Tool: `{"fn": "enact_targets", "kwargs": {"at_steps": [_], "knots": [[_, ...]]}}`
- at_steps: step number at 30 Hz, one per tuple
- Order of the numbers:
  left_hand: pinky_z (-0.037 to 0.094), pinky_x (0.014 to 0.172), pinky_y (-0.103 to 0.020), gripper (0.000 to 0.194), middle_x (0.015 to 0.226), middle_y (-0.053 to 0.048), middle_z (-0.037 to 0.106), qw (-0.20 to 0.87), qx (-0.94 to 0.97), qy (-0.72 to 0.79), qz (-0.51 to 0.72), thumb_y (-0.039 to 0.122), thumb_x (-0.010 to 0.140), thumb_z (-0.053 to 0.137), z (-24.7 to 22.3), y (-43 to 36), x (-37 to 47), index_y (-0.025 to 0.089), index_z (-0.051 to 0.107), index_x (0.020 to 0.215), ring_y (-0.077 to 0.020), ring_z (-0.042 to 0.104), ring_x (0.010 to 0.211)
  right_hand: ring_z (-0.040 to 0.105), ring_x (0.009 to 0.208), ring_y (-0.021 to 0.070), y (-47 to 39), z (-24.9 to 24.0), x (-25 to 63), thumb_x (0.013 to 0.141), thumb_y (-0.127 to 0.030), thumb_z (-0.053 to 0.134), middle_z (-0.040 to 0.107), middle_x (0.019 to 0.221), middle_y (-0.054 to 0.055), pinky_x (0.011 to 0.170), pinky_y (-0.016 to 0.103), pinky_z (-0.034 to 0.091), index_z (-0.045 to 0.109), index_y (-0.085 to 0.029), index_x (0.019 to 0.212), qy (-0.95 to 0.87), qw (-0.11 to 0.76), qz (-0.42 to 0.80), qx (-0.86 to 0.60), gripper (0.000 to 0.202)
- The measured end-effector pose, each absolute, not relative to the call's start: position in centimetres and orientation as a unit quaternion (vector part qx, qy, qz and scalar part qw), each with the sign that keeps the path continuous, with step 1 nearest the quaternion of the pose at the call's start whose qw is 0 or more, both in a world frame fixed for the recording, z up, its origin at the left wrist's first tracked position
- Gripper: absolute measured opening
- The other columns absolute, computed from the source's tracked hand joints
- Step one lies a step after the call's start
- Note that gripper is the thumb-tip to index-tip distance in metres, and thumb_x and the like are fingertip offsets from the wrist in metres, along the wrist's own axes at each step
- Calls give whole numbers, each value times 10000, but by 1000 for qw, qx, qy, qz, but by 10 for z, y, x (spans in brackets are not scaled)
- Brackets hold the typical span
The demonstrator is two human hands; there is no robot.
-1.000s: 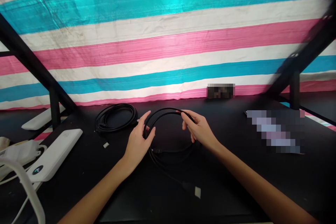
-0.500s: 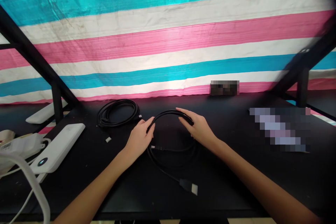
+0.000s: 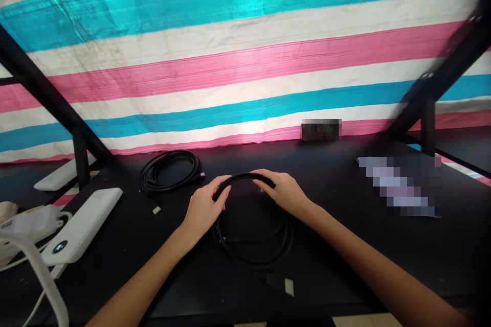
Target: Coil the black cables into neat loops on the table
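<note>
Black worktop (image 3: 345,245) under dim light, striped tarpaulin (image 3: 238,61) in turquoise, white and pink hung as the back wall and glowing brightly; black slanted frame bars (image 3: 49,97) at both sides, upright black post (image 3: 80,158) at left

We note two pixelated patches, one at the back of the bench (image 3: 345,265) and one to the right; their contents cannot be read. The left hand (image 3: 201,209) and right hand (image 3: 286,194) cover parts of the black cable (image 3: 253,260). The white cord (image 3: 46,286) runs off the lower edge.
</note>
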State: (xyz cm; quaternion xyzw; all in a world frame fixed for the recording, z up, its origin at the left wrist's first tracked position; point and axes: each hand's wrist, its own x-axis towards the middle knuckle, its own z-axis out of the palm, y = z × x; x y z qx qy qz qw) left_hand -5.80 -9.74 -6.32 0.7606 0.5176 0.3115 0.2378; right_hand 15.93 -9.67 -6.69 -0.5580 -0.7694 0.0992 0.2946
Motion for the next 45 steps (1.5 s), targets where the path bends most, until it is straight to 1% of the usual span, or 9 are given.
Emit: {"fn": "enact_targets", "kwargs": {"at_steps": [2, 3, 11, 21, 26, 33, 38, 41, 45], "knots": [[393, 597, -225, 372, 514, 60, 572, 222, 767, 525, 294, 418, 856, 420, -63, -97, -58, 295, 578, 1170, -129, 567, 513, 642, 958, 192, -97, -69, 160, 868, -292, 488, 686, 1070, -10, 804, 288, 480, 615, -289, 1128, -775, 306, 83, -546, 289], [390, 595, -223, 383, 516, 60, 582, 214, 770, 531, 282, 423, 860, 412, -62, -97, -59, 302, 574, 1185, -127, 568, 511, 633, 984, 192, -97, -69, 160, 866, -281, 490, 669, 1112, -11, 822, 289, 478, 613, -293, 1139, -777, 308, 76, -543, 300], [366, 558, -211, 401, 602, 63, 655, 166, 788, 543, 236, 425, 883, 371, -59, -99, -59, 331, 550, 1229, -112, 556, 483, 666, 819, 192, -100, -64, 160, 882, -287, 460, 711, 964, 9, 674, 264, 480, 611, -292, 1169, -786, 267, 47, -555, 324], [386, 622, -228, 381, 684, 69, 689, 149, 795, 545, 221, 395, 895, 363, -56, -101, -59, 348, 525, 1236, -143, 621, 612, 657, 927, 229, -101, -63, 159, 901, -317, 440, 675, 1102, -8, 741, 311, 491, 600, -304, 1179, -787, 243, 21, -567, 322], [384, 617, -231, 377, 664, 68, 683, 148, 790, 548, 231, 400, 888, 370, -57, -102, -58, 350, 528, 1227, -141, 609, 589, 665, 900, 233, -102, -64, 161, 904, -327, 432, 682, 1087, 1, 707, 309, 491, 608, -293, 1171, -789, 238, -6, -567, 321], [371, 577, -220, 325, 647, 33, 674, 138, 777, 557, 260, 396, 839, 443, -59, -101, -57, 307, 616, 1099, -142, 602, 597, 675, 847, 225, -102, -63, 158, 892, -318, 447, 711, 997, 15, 680, 296, 496, 638, -291, 1125, -790, 248, -10, -560, 303], [359, 545, -218, 263, 589, 38, 645, 187, 759, 571, 250, 375, 819, 468, -59, -101, -55, 281, 636, 998, -147, 599, 573, 662, 919, 223, -103, -62, 158, 862, -297, 484, 696, 1048, -4, 768, 329, 509, 657, -300, 1083, -780, 284, 53, -555, 281], [367, 540, -221, 240, 693, 22, 670, 242, 751, 555, 264, 354, 833, 444, -61, -102, -53, 268, 645, 933, -149, 603, 594, 670, 888, 215, -103, -62, 158, 847, -281, 489, 707, 1015, -10, 771, 326, 508, 664, -303, 1056, -775, 290, 83, -555, 273], [394, 617, -241, 246, 854, 11, 686, 281, 743, 535, 288, 371, 851, 426, -62, -104, -51, 268, 641, 914, -168, 622, 723, 678, 761, 211, -102, -63, 158, 843, -275, 476, 725, 906, 3, 680, 314, 497, 662, -280, 1032, -774, 273, 85, -566, 265]]}}
